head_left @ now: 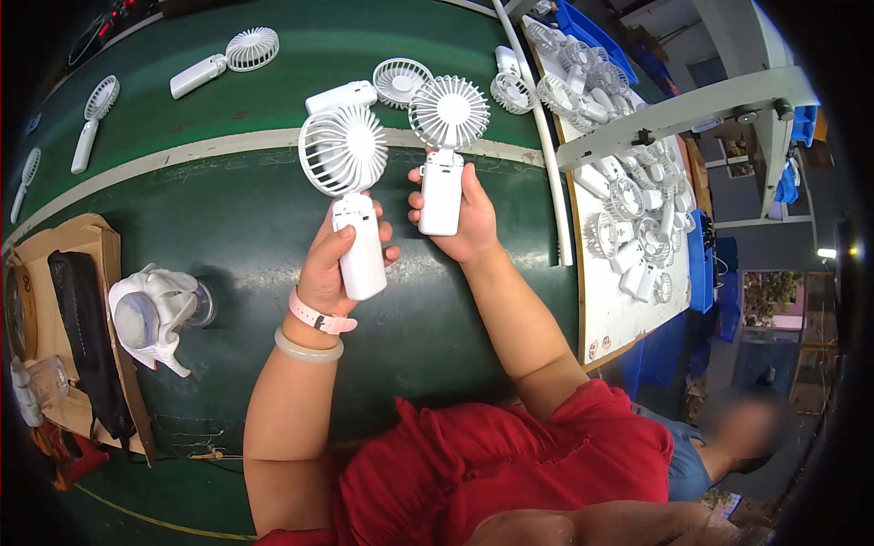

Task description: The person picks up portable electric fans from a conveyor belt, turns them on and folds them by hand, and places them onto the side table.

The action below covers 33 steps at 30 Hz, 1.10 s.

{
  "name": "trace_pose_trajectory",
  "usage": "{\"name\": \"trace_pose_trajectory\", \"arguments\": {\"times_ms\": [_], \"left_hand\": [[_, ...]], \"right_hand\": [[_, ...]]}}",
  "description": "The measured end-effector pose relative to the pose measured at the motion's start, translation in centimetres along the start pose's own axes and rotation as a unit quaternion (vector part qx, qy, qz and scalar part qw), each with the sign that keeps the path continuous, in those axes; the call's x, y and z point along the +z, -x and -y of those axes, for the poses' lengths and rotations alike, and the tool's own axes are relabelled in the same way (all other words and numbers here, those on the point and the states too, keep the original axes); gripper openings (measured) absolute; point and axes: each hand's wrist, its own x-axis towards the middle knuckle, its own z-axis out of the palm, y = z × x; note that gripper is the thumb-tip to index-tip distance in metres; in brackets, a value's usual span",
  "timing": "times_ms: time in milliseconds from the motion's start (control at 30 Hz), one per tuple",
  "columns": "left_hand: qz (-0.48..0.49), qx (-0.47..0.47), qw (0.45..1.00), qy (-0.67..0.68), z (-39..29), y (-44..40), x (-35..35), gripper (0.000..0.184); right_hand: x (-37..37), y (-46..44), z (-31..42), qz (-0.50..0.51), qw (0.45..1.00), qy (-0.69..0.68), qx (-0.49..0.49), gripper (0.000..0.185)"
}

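Note:
My left hand (328, 259) is wrapped round the handle of a white handheld fan (362, 250), its round grille tilted up and away from me. Just to the right, my right hand (473, 218) grips a second white handheld fan (442, 193) by its handle, with the grille facing up. Both fans are held above the green work table (437, 318), close together but with their handles apart. Behind them another white handheld fan (401, 82) lies on the green belt, partly covered by the grilles.
More handheld fans (198, 76) lie along the green belt (300, 55). A white board (592, 300) at right bears a pile of fans (651, 218). A cardboard box (109, 264) and a white cloth-like bundle (150, 314) sit at left. A metal arm (674, 127) crosses the board. Another person (701, 455) is at right.

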Motion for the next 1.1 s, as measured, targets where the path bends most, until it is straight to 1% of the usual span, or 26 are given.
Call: {"name": "trace_pose_trajectory", "arguments": {"times_ms": [67,100,233,333,400,533,600,700,833,900,933,1000,1100], "left_hand": [[-0.008,0.017,0.996,-0.083,0.0,-0.1,-0.2,0.050],[0.033,0.021,0.994,-0.105,-0.1,-0.3,-0.6,0.050],[0.026,0.011,0.992,-0.126,0.3,-0.1,0.0,0.046],[0.012,0.010,0.986,-0.164,0.4,-0.1,0.4,0.042],[-0.021,0.025,0.980,-0.198,0.6,-0.1,0.8,0.040],[-0.051,0.048,0.966,-0.247,1.0,-0.1,0.3,0.036],[-0.080,0.074,0.932,-0.346,1.3,-0.1,0.7,0.032],[-0.081,0.072,0.933,-0.343,1.3,-0.2,0.6,0.029],[-0.100,0.076,0.936,-0.330,1.1,-0.2,0.6,0.031],[-0.112,0.071,0.920,-0.369,1.1,-0.1,0.7,0.038],[-0.112,0.070,0.920,-0.368,1.2,-0.2,0.5,0.038],[-0.096,0.099,0.907,-0.399,1.4,-0.3,0.1,0.043],[-0.106,0.104,0.892,-0.427,1.4,-0.3,0.0,0.044]], "right_hand": [[0.1,-0.1,0.1,0.002,1.000,0.001,-0.001,0.048],[0.1,-0.1,0.1,0.005,1.000,-0.003,-0.003,0.048],[-0.2,-0.1,0.0,0.006,1.000,-0.004,-0.007,0.048],[-0.2,-0.1,0.0,0.007,1.000,-0.002,-0.004,0.047],[-0.1,-0.1,0.0,0.005,1.000,-0.002,-0.004,0.047],[-0.2,-0.1,0.0,0.002,1.000,0.006,-0.004,0.047],[-0.2,-0.1,0.0,0.003,1.000,0.004,-0.004,0.048],[-0.1,-0.1,-0.1,0.007,1.000,0.004,-0.002,0.048],[0.0,-0.1,-0.1,0.005,1.000,0.008,0.000,0.048],[-0.1,-0.1,-0.1,0.005,1.000,0.005,0.000,0.048],[-0.1,-0.1,-0.1,0.006,1.000,0.002,0.001,0.049],[0.0,-0.1,-0.1,0.003,1.000,0.005,0.000,0.049],[0.0,-0.1,-0.2,-0.003,1.000,0.004,-0.001,0.050]]}}
